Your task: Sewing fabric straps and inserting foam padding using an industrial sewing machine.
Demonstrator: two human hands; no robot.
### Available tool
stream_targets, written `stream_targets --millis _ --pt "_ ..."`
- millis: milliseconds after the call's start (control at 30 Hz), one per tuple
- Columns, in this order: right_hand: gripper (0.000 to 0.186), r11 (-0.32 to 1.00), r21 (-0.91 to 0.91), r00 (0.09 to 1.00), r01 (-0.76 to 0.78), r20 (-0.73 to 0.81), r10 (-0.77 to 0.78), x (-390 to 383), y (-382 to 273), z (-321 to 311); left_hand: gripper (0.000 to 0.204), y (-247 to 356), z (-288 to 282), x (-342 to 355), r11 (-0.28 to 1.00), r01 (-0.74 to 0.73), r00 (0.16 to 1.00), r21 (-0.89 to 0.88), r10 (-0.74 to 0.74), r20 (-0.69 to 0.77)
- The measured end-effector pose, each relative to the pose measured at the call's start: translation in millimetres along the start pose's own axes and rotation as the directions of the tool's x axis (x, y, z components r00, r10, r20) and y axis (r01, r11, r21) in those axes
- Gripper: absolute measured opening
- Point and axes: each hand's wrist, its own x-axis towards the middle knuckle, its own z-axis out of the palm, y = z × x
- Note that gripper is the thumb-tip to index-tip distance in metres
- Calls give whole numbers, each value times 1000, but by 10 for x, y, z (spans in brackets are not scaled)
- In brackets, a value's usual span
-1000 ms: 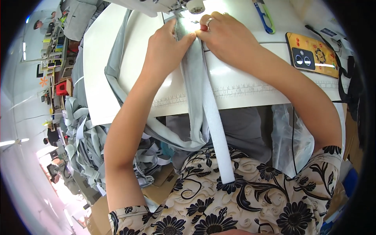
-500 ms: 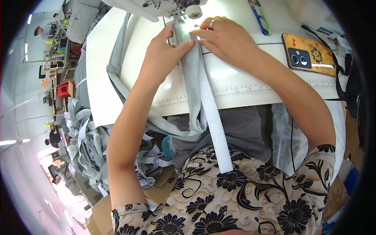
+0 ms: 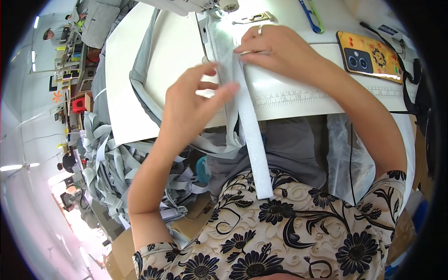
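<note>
the work looks partway: the grey strip [image 3: 220, 46] lies under the sewing machine [image 3: 175, 5] at the far side, while the white strip [image 3: 255, 144] hangs loose off the tabletop [image 3: 128, 102]. left hand [image 3: 191, 100] spread, partly hiding the grey strip; right hand [image 3: 277, 49] pinching its right edge. phone [image 3: 385, 58] and snips [image 3: 311, 16] lie right, out of the way.

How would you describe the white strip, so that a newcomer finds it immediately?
On the white table, find the right hand. Below it, the white strip crosses the table's near edge; unlike the grey band beside it, it ends over the flowered shirt.
</note>
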Motion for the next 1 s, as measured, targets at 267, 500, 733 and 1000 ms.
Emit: stream_targets --millis 267,500,733,1000 --pt "23 967 -46 955 251 -152 -255 -9 -9 154 11 -56 93 16 996 -83 995 36 85 -60" --pt "11 996 -56 997 70 25 -69 -23 -65 107 6 76 296 -47 997 -65 995 27 67 -67" --pt "15 922 -354 954 156 -189 -234 230 233 208 16 -94 436 89 618 -539 760 572 650 15" --pt "18 966 -260 994 1 -107 -30 193 135 205 40 -137 130 656 960 242 970 -144 -243 9"
